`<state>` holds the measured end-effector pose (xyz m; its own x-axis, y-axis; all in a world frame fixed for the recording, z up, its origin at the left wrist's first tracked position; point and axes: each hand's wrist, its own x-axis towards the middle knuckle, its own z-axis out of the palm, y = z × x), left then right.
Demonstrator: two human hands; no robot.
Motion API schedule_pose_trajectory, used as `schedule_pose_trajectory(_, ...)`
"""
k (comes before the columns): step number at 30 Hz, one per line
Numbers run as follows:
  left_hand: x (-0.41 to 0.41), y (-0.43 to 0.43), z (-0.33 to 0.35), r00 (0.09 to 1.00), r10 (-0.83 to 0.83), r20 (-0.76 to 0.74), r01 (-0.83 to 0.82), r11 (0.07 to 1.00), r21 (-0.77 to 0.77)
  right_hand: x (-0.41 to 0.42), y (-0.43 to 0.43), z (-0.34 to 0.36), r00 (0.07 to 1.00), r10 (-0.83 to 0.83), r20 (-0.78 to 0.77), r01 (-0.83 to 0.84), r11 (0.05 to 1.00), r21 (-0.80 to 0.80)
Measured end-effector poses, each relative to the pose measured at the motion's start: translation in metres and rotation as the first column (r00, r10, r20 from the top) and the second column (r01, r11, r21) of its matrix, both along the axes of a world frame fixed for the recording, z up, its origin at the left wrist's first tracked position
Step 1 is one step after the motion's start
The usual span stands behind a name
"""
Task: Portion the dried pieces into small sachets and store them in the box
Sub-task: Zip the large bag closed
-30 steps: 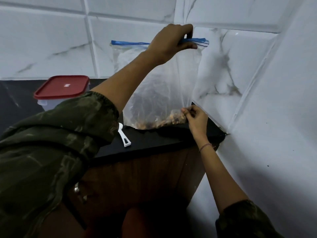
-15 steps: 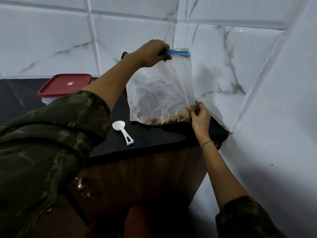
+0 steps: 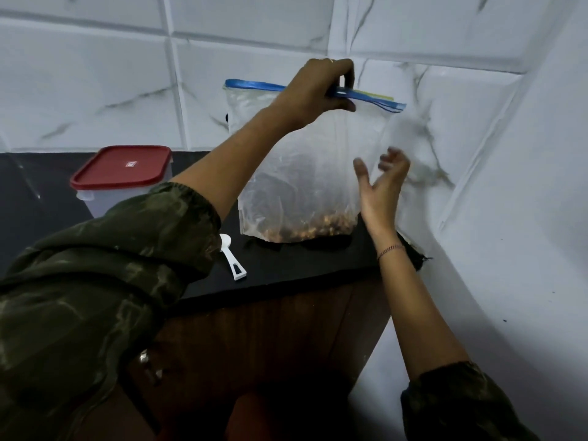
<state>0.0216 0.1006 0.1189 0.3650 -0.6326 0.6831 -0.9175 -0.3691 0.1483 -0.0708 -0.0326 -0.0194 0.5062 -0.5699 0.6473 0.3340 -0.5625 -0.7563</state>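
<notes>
open: counter (image 3: 318, 265) strip before bag (image 3: 296, 173) | blocked: wall (image 3: 477, 186) right, box (image 3: 124, 173) left, scoop (image 3: 234, 265) front-left

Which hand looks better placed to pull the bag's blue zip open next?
Right, probably: the right hand is free, fingers spread beside the bag, while the left hand is busy gripping its blue zip strip.

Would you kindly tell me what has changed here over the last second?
The right hand has let go of the bottom corner of the clear plastic zip bag and lifted away, fingers spread. The left hand still grips the bag's blue zip strip. The red-lidded plastic box and white plastic scoop have not moved.
</notes>
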Motion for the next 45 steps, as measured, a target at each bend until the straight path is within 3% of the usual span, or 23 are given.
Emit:
schedule_pose_trajectory(4, -0.013, -0.002, 0.006, 0.998, -0.062, 0.001, 0.062, 0.998, 0.002, 0.012, 0.013, 0.061, 0.972, 0.048, 0.231, -0.088, 0.982, 0.169)
schedule_pose_trajectory(7, -0.012, 0.007, 0.01, 1.0, -0.017, 0.003, 0.017, 0.999, 0.027, 0.02, 0.011, 0.077, 0.951, 0.1, 0.293, -0.198, 0.924, 0.326)
schedule_pose_trajectory(10, -0.004, 0.026, 0.013, 0.99, 0.14, 0.009, -0.14, 0.981, 0.131, 0.021, 0.005, 0.079, 0.924, 0.164, 0.345, -0.32, 0.826, 0.464)
schedule_pose_trajectory(13, 0.004, 0.041, 0.012, 0.978, 0.197, -0.066, -0.184, 0.968, 0.169, 0.024, 0.0, 0.077, 0.927, 0.189, 0.324, -0.331, 0.817, 0.472)
schedule_pose_trajectory(15, 0.004, 0.045, 0.01, 0.973, 0.193, -0.13, -0.173, 0.973, 0.15, 0.022, 0.001, 0.078, 0.961, 0.019, 0.276, -0.106, 0.947, 0.304)
schedule_pose_trajectory(17, 0.003, 0.045, 0.011, 0.969, 0.19, -0.156, -0.17, 0.977, 0.131, 0.016, 0.005, 0.08, 0.901, -0.185, 0.392, 0.205, 0.979, -0.008)
schedule_pose_trajectory(19, 0.002, 0.044, 0.012, 0.968, 0.199, -0.15, -0.179, 0.974, 0.138, 0.005, 0.019, 0.084, 0.835, -0.192, 0.516, 0.389, 0.869, -0.306)
schedule_pose_trajectory(20, 0.0, 0.043, 0.013, 0.968, 0.202, -0.147, -0.181, 0.972, 0.147, 0.0, 0.026, 0.085, 0.843, -0.137, 0.519, 0.415, 0.781, -0.467)
schedule_pose_trajectory(22, -0.003, 0.042, 0.015, 0.969, 0.195, -0.15, -0.17, 0.972, 0.163, -0.001, 0.03, 0.082, 0.921, -0.11, 0.374, 0.37, 0.55, -0.749)
schedule_pose_trajectory(24, -0.007, 0.042, 0.015, 0.971, 0.173, -0.167, -0.143, 0.974, 0.175, 0.001, 0.027, 0.077, 0.956, -0.237, 0.174, 0.256, 0.383, -0.887)
schedule_pose_trajectory(26, -0.01, 0.043, 0.015, 0.968, 0.153, -0.197, -0.117, 0.976, 0.182, 0.002, 0.021, 0.076, 0.945, -0.313, 0.097, 0.207, 0.339, -0.918)
schedule_pose_trajectory(31, -0.018, 0.045, 0.012, 0.971, 0.125, -0.203, -0.105, 0.989, 0.106, 0.0, 0.017, 0.085, 0.97, -0.236, 0.049, 0.156, 0.459, -0.875)
schedule_pose_trajectory(35, -0.022, 0.047, -0.003, 0.965, 0.193, 0.177, -0.205, 0.977, 0.053, 0.006, 0.01, 0.084, 0.984, -0.174, 0.033, 0.12, 0.518, -0.847)
schedule_pose_trajectory(37, -0.024, 0.052, -0.014, 0.937, 0.197, 0.288, -0.227, 0.971, 0.072, 0.009, 0.004, 0.083, 0.989, -0.147, 0.002, 0.086, 0.565, -0.821)
schedule_pose_trajectory(43, -0.023, 0.055, -0.026, 0.943, 0.221, 0.247, -0.246, 0.966, 0.075, 0.01, 0.013, 0.083, 0.99, -0.058, -0.127, -0.039, 0.757, -0.653)
schedule_pose_trajectory(45, -0.026, 0.052, -0.027, 0.942, 0.237, 0.238, -0.264, 0.96, 0.09, 0.004, 0.017, 0.084, 0.997, -0.048, -0.053, 0.001, 0.756, -0.655)
